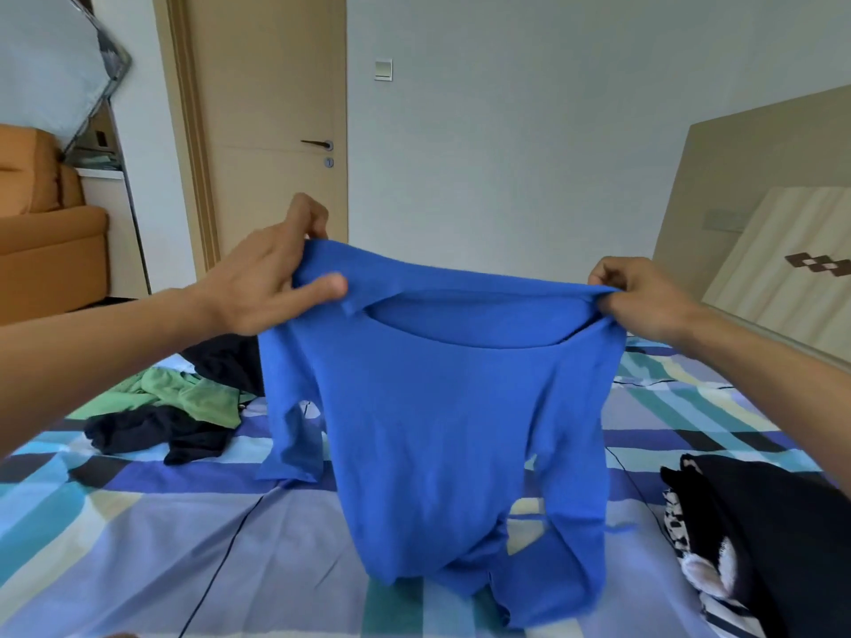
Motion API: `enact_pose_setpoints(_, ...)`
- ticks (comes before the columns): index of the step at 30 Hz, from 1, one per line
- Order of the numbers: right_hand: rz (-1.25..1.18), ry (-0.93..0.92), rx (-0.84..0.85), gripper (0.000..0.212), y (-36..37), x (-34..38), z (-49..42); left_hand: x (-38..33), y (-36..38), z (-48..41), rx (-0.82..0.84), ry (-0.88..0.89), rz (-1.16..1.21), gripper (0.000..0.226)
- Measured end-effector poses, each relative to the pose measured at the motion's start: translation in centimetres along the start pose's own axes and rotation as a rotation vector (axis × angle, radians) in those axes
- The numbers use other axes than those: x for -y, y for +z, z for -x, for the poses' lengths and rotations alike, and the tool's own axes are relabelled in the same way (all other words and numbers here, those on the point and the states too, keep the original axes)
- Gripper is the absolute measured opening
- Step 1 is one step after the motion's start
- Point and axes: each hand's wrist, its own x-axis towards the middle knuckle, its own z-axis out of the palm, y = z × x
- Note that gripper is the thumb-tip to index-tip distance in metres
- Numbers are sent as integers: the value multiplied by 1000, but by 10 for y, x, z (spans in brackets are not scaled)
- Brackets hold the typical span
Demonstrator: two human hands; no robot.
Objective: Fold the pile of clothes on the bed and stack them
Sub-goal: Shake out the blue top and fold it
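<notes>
holding up a soft, matte blue long-sleeved shirt (437, 430) by the shoulders above the bed (138, 545), with the hem crumpling onto the checked sheet and the sleeves hanging limp. pinching one shoulder with the left grip (271, 287), thumb flat across the knit; clenching the other in the right grip (644, 292). to the left, a rumpled heap of green and dark garments (184, 407); to the right, a folded black and patterned stack (760, 545).
</notes>
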Motion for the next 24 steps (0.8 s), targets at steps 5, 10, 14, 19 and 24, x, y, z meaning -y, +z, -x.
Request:
enact_pose_setpoints(5, -143, 53, -2, 20, -7, 3, -4, 5, 2, 5, 63, 189, -274, 35)
enact_pose_setpoints(10, -265, 120, 105, 20, -6, 8, -2, 5, 13, -2, -103, -29, -123, 36)
enact_pose_setpoints(14, -433, 127, 199, 17, -2, 5, 2, 4, 18, -9, -201, -318, 105, 41)
enact_pose_setpoints(19, -467, 33, 437, 37, -13, 1, 11, 12, 15, -17, -223, -489, 266, 43)
enact_pose_setpoints(24, -344, -56, 241, 14, -23, -2, 0, 22, -5, -21, -64, -297, 132, 46)
